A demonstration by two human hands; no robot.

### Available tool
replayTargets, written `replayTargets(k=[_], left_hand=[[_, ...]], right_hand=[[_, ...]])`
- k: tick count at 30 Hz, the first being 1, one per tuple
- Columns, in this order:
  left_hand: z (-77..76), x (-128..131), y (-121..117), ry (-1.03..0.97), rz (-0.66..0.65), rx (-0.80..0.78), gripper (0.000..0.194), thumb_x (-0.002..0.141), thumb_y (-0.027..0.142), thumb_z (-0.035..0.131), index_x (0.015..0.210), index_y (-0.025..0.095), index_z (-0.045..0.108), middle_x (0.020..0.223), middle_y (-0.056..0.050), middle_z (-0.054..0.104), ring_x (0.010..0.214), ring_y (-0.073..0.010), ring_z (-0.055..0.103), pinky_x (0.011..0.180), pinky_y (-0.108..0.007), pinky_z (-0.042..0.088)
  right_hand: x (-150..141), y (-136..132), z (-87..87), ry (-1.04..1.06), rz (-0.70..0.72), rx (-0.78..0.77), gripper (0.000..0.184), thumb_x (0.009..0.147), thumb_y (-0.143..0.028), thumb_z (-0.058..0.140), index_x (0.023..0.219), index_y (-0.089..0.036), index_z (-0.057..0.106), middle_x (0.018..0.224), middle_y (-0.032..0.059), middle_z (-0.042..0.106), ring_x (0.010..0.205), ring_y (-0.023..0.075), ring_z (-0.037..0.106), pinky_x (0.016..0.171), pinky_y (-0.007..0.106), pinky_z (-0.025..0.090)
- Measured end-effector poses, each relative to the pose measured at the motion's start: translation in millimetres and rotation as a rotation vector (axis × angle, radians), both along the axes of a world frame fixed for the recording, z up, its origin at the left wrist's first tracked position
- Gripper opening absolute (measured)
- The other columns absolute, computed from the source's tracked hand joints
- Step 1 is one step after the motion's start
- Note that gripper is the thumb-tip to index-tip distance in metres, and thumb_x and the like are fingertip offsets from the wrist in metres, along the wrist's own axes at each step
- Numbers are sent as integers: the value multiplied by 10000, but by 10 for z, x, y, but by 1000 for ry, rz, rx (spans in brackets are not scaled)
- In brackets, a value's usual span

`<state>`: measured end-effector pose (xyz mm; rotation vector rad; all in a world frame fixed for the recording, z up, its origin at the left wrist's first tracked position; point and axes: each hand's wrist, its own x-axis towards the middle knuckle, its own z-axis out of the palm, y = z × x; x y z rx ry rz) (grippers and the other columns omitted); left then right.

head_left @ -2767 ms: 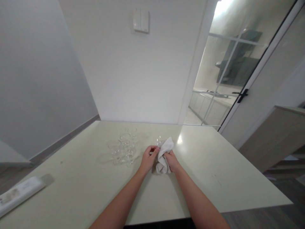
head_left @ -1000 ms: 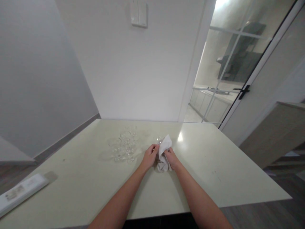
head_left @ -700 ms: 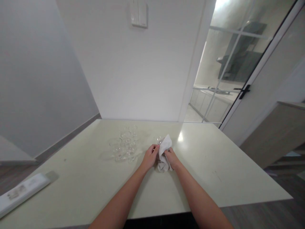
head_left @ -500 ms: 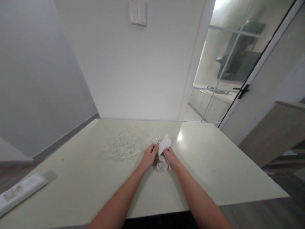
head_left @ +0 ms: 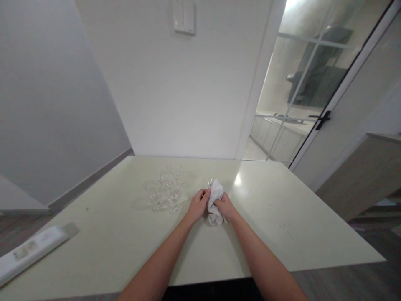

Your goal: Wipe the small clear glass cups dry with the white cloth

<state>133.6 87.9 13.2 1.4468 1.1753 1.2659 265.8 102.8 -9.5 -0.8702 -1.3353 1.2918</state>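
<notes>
Both hands meet over the middle of the pale bench (head_left: 282, 217). The right hand (head_left: 226, 207) is closed around a bunched white cloth (head_left: 214, 200). The left hand (head_left: 198, 205) pinches a small clear glass (head_left: 209, 184), half hidden by the cloth at its 3 o'clock. A cluster of clear glasses (head_left: 164, 190) stands at 9 o'clock of the hands; a long white box (head_left: 29, 251) lies near the bench's edge, at 8 o'clock.

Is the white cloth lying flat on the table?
No, the white cloth is bunched up between the left hand and right hand.
</notes>
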Motion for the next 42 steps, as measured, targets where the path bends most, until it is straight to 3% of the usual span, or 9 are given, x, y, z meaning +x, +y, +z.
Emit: replayTargets(k=[6,15,22,42], left_hand=[[15,17,8,-135,15,-34,371,790,475,565,986,162,601,940,-57,629,795,-158,575,647,-238,435],[-32,13,95,-191,49,-3,330,715,460,639,828,175,517,752,17,550,657,-116,527,576,-213,407],[27,16,19,-165,67,-22,311,737,459,613,823,173,525,727,25,534,634,-108,504,574,-213,395],[-42,3,57,-115,52,0,311,757,460,597,851,169,541,756,7,566,655,-118,529,582,-217,412]], right_hand=[[-11,-5,27,-53,-144,147,488,637,-133,604,1119,-190,566,968,33,676,870,176,604,821,313,485],[0,7,-4,-126,-78,187,443,628,-107,551,1063,-180,594,946,21,687,867,189,609,809,308,488],[-6,-4,7,-167,-97,203,424,622,-102,552,1035,-181,602,903,12,682,826,179,602,767,289,488],[1,-21,41,-209,-114,200,405,624,-109,563,1022,-178,601,917,21,678,829,187,598,791,308,480]])
